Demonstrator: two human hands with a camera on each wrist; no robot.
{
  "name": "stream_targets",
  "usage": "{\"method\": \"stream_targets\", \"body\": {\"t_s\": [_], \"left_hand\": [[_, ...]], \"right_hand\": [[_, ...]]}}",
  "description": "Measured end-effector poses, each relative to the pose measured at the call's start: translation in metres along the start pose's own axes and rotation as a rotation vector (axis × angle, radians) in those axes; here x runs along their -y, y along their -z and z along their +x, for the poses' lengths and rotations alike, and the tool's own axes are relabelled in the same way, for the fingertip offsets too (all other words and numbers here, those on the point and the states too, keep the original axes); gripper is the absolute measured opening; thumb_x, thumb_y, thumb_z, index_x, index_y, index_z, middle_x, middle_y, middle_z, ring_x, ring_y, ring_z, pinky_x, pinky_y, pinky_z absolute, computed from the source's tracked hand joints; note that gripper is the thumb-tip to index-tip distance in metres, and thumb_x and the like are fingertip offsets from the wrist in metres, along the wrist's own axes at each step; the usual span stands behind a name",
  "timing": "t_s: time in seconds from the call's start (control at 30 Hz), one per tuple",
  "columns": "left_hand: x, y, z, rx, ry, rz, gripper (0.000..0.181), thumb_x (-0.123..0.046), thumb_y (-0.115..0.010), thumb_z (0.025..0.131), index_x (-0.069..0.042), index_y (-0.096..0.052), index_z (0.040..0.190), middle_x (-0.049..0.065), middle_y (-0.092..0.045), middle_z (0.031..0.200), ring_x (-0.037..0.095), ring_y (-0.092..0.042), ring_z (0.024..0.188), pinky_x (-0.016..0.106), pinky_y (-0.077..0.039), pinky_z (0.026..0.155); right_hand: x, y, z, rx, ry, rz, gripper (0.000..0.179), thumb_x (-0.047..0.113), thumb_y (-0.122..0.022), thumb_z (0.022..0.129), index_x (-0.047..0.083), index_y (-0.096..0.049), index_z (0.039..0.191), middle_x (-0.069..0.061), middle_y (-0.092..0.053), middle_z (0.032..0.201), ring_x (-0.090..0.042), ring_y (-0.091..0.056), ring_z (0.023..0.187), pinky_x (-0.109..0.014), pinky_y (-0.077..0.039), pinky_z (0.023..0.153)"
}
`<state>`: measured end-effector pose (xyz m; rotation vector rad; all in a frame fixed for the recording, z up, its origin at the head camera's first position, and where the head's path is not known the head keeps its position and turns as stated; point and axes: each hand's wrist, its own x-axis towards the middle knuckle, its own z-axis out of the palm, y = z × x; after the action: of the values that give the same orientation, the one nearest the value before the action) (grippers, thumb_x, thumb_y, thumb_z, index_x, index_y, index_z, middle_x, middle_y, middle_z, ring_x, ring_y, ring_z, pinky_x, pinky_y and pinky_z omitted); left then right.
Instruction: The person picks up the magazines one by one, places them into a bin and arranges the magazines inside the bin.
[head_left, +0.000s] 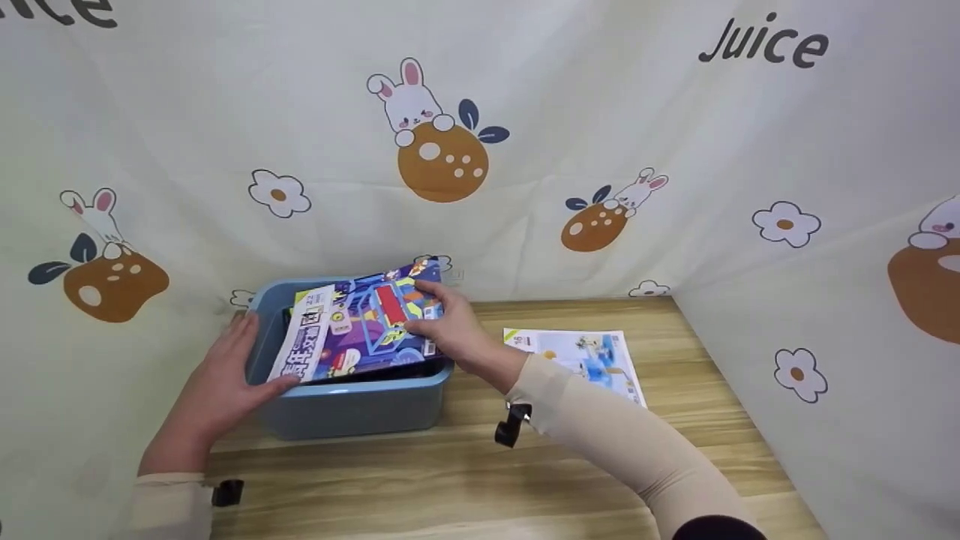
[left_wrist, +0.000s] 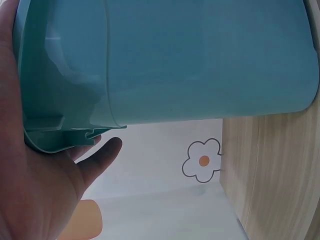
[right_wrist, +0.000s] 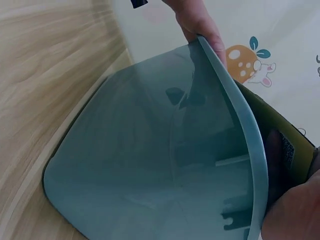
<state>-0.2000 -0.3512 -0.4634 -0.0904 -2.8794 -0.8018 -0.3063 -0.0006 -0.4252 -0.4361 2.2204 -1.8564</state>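
A magazine with a purple, colourful cover (head_left: 379, 319) lies tilted across the top of a blue plastic bin (head_left: 352, 411). My right hand (head_left: 461, 334) holds its right edge, with thumb and a finger on the cover; the right wrist view shows this hand (right_wrist: 295, 207) beside the bin's rim, under an olive-coloured edge. At the bin's left front corner, my left hand (head_left: 232, 375) grips the rim, its thumb beside the magazine's lower corner. In the left wrist view the palm (left_wrist: 30, 190) lies against the rim. The magazine hides most of the bin's inside.
A second magazine, with a white and blue cover (head_left: 589, 360), lies on the wooden table (head_left: 465, 480) right of the bin, partly behind the right forearm. Cloth printed with rabbits and oranges (head_left: 442, 161) closes off the back and sides.
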Motion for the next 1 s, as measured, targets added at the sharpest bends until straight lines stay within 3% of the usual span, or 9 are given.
{"method": "stream_targets", "body": {"t_s": [0.5, 0.77, 1.0], "left_hand": [[-0.001, -0.001, -0.002, -0.003, 0.017, 0.001, 0.132, -0.075, -0.078, 0.090, -0.005, -0.008, 0.177, 0.027, -0.007, 0.183, 0.054, -0.005, 0.167, 0.089, -0.023, 0.115], [0.000, -0.002, -0.002, -0.012, 0.008, 0.003, 0.130, -0.075, -0.077, 0.090, -0.004, -0.011, 0.177, 0.028, -0.009, 0.182, 0.055, -0.007, 0.166, 0.089, -0.024, 0.114], [0.000, -0.002, -0.001, -0.013, 0.008, 0.005, 0.130, -0.075, -0.077, 0.090, -0.004, -0.010, 0.177, 0.028, -0.009, 0.182, 0.056, -0.008, 0.166, 0.089, -0.024, 0.114]], "right_hand": [[0.009, -0.035, -0.003, 0.003, -0.045, -0.097, 0.082, 0.007, -0.085, 0.097, 0.017, -0.045, 0.167, -0.013, -0.052, 0.159, -0.027, -0.059, 0.136, -0.042, -0.051, 0.118], [0.007, -0.041, 0.001, -0.017, -0.039, -0.104, 0.081, 0.007, -0.086, 0.095, 0.014, -0.047, 0.165, -0.012, -0.056, 0.151, -0.023, -0.062, 0.126, -0.039, -0.053, 0.112], [0.008, -0.040, 0.001, -0.014, -0.050, -0.121, 0.081, 0.008, -0.086, 0.096, 0.015, -0.046, 0.166, -0.013, -0.054, 0.155, -0.025, -0.060, 0.132, -0.040, -0.051, 0.117]]}}
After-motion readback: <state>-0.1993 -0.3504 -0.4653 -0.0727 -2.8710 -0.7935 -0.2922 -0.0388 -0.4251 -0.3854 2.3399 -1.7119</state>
